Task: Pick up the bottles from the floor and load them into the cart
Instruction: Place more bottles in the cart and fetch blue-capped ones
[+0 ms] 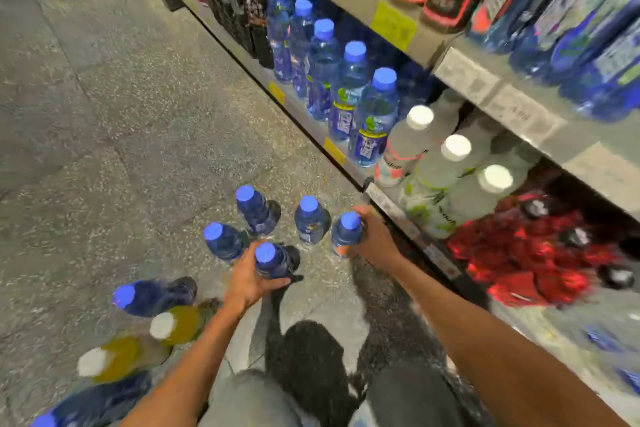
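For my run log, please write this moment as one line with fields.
stage: picking up | left hand: grips blue-cap bottle | right hand: grips blue-cap bottle | three more upright on floor | cart: not in view

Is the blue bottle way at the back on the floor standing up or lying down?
Standing up. The farthest blue-capped bottle sits on the floor with its cap on top; neither hand touches it.

Speckled grey stone floor (104, 97) beside stocked shop shelving (485, 80)

Five bottles (309, 224) stand clustered on the floor (104, 114), left of the shelf (311, 128); four more bottles (154, 298) lie further left.
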A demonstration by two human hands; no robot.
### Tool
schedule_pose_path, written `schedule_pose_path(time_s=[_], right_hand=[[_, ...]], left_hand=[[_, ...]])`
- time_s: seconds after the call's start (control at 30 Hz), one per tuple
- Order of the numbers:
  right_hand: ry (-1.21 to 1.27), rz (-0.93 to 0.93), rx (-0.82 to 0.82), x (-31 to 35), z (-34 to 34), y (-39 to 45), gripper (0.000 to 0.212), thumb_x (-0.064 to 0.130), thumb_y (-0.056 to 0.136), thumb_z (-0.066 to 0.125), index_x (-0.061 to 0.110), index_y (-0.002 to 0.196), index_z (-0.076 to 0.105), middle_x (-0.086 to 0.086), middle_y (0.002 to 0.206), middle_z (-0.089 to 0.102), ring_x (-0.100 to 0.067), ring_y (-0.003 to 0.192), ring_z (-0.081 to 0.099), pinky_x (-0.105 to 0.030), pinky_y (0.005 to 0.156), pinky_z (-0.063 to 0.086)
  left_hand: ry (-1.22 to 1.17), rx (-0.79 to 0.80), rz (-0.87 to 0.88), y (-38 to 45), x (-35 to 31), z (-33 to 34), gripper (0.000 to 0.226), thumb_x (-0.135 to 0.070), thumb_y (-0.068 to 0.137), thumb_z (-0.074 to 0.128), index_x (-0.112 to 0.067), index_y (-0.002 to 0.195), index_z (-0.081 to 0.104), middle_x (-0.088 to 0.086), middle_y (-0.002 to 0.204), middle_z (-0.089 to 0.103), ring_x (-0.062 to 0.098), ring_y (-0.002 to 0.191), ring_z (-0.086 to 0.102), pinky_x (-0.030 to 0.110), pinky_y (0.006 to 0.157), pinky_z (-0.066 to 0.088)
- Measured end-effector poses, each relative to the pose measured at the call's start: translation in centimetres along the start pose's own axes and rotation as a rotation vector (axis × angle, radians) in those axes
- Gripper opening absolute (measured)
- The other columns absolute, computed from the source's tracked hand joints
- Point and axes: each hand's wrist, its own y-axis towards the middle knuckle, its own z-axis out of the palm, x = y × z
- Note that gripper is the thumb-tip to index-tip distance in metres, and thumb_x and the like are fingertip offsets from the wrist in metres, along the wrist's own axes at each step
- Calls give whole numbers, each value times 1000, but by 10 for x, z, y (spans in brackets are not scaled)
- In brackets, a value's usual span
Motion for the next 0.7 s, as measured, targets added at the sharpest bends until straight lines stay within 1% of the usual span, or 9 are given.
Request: schedule_pose_path(time_s=[0.07, 0.1, 0.2, 0.33, 0.43, 0.5, 0.57, 0.63, 0.7], right_hand=[[-14, -2, -99, -20, 10, 13, 62, 23, 54, 90, -3, 104, 65, -9, 87, 67, -7, 82, 57, -34, 72, 49], [-19, 14, -109, -23, 13, 14, 62, 23, 51, 90, 1, 103, 67, -7, 89, 69, -10, 83, 58, -32, 72, 48], [-9, 23, -96, -21, 14, 8, 57, 15, 54, 92, 11, 105, 68, 0, 91, 70, -9, 83, 59, -23, 75, 49], [39, 78, -129, 27, -15, -50, 56, 14, 62, 93, 17, 110, 66, 6, 95, 70, 4, 78, 61, -5, 72, 45], [77, 127, -177, 101, -58, -115, 52, 15, 65, 92, 18, 111, 67, 6, 96, 71, 7, 81, 62, -5, 71, 46], [93, 185, -217, 158, -91, -157, 50, 11, 64, 93, 24, 105, 67, 13, 91, 70, 13, 78, 62, -3, 67, 43], [100, 238, -234, 217, -126, -202, 52, 20, 58, 95, 31, 101, 68, 16, 92, 71, 6, 81, 65, -10, 69, 47], [124, 234, -264, 278, -159, -249, 57, 23, 53, 96, 29, 104, 70, 11, 97, 74, -6, 89, 69, -23, 76, 53], [176, 240, -314, 337, -189, -298, 64, 19, 51, 97, 24, 109, 69, 6, 100, 75, -11, 90, 69, -31, 83, 56]], left_hand=[[-33, -12, 24, 9, 4, 5, 76, -14, 51, 98, -9, 116, 58, 3, 110, 64, 15, 101, 57, 4, 76, 38], [-39, -12, 32, 11, 3, 5, 72, -11, 52, 97, -9, 113, 60, 3, 107, 65, 14, 99, 58, 2, 74, 37], [-38, -31, 61, 7, -5, -2, 69, -10, 53, 96, -8, 113, 64, 2, 107, 69, 16, 99, 61, 7, 77, 38], [-73, 1, 24, -27, -44, -30, 65, -7, 53, 96, -7, 109, 64, 6, 105, 70, 17, 93, 61, 0, 76, 39], [-103, 64, 10, -70, -114, -74, 64, -4, 53, 95, -7, 109, 63, 8, 106, 70, 16, 93, 60, 1, 76, 42], [-85, 94, 9, -103, -170, -109, 69, -23, 49, 98, -19, 109, 64, -2, 106, 71, 14, 96, 64, 8, 84, 45], [-100, 121, 21, -140, -232, -145, 74, -40, 45, 95, -29, 110, 61, -6, 110, 69, 14, 101, 65, 23, 93, 49], [-99, 168, 46, -182, -310, -182, 74, -27, 49, 97, -24, 113, 61, 2, 112, 69, 14, 99, 63, 29, 92, 52], [-166, 201, 45, -221, -378, -215, 69, 0, 53, 94, -5, 114, 62, 11, 109, 67, 11, 91, 59, 17, 81, 54]])
